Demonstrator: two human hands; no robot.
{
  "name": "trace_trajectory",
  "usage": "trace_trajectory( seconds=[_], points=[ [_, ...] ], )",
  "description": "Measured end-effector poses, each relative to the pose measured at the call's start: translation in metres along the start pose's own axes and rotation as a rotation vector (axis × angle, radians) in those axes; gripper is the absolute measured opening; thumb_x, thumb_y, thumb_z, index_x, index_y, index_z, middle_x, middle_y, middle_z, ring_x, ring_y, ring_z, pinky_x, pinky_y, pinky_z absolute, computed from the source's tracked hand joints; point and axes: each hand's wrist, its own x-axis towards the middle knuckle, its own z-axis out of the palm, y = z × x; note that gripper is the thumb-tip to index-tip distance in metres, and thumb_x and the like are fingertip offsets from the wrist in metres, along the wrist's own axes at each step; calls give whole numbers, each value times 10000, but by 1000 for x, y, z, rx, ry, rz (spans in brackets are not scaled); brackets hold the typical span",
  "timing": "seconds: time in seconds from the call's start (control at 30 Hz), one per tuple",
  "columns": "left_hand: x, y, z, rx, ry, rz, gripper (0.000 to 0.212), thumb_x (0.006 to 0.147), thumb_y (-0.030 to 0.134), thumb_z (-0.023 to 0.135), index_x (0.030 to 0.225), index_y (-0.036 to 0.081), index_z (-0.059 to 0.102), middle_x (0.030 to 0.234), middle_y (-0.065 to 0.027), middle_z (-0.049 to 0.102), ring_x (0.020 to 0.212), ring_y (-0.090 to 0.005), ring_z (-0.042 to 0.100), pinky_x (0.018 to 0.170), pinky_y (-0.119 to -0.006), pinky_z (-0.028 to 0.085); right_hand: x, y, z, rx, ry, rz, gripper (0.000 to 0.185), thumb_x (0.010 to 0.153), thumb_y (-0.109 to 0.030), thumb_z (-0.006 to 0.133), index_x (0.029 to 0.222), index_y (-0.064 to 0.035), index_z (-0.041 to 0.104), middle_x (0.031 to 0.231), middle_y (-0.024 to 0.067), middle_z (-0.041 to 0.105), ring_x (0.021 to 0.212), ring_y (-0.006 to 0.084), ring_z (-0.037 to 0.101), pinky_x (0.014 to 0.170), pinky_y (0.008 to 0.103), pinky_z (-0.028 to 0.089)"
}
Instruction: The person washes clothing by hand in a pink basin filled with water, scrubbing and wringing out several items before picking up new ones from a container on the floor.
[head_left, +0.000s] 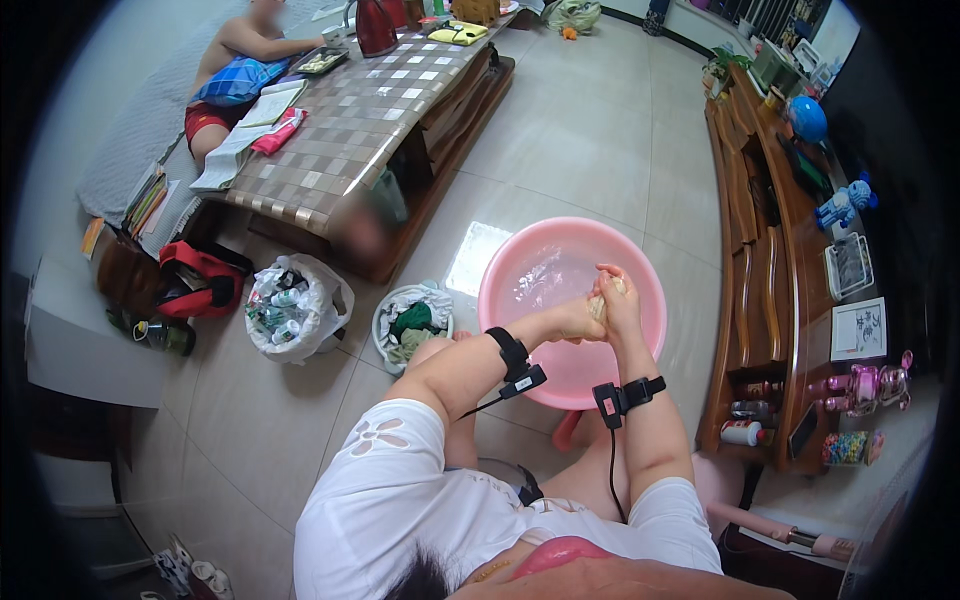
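Observation:
Over a pink plastic basin (488, 315) of water, my two hands meet and squeeze a wrung, cream-coloured cloth (598, 307). My left hand (576, 321) grips its lower part, fingers wrapped round. Pressed against it from the right, my right hand (621, 298) closes on the upper part. Much of the cloth is hidden by the fingers, so its exact kind is unclear. The basin stands on the tiled floor in front of my knees. Light reflects off the water (544, 274) at its left. Each wrist wears a black strap with a small cabled device.
Left of the basin stands a small tub of clothes (412, 321), then a lined rubbish bin (289, 315) and a red bag (199, 279). A long table (330, 142) lies beyond, with a person (232, 52) seated behind it. A wooden cabinet (765, 300) runs along the right.

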Motion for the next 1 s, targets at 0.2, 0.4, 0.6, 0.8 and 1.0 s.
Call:
trace_trajectory(
  seconds=[0.2, 0.4, 0.6, 0.8, 1.0],
  points=[
    [16, -26, 1, 479, 336, 501, 352, 657, 219, 661, 966, 81, 562, 679, -80, 600, 610, -261, 587, 577, -360, 482, 6, 8, 6, -82, 107, -48, 106, 902, -92, 521, 960, -5, 540, 639, 3, 466, 546, 71, 454, 521, 230, 430],
    [8, -9, 14, 620, 490, 279, 386, 668, 237, 653, 1010, 86, 557, 690, -103, 611, 635, -280, 595, 623, -363, 489, 5, 13, -2, -131, 203, -20, 122, 882, -115, 562, 950, -14, 552, 662, 17, 508, 551, 87, 486, 514, 236, 437],
    [-15, 15, 8, -39, 176, 54, 259, 705, 99, 624, 911, 134, 469, 636, 55, 426, 508, -44, 398, 425, -207, 277, -2, -25, -15, -365, -107, 111, 438, 821, -270, 653, 1163, -32, 518, 907, 78, 562, 894, 164, 548, 746, 291, 467],
    [-17, 15, 9, -283, -82, 86, 229, 749, 95, 619, 939, 138, 499, 652, 48, 478, 516, -42, 414, 435, -193, 268, -7, -37, -22, -136, -392, 197, 519, 808, -208, 660, 1252, -46, 447, 1204, 159, 526, 1120, 238, 507, 945, 357, 412],
    [-25, 16, 6, -352, -143, -175, 265, 812, 166, 652, 1012, 82, 501, 831, -45, 593, 670, -94, 552, 501, -184, 429, -17, -46, -9, -202, -514, 94, 405, 781, -73, 607, 1168, -15, 502, 1230, 186, 517, 1130, 295, 513, 941, 405, 429]
  ],
)
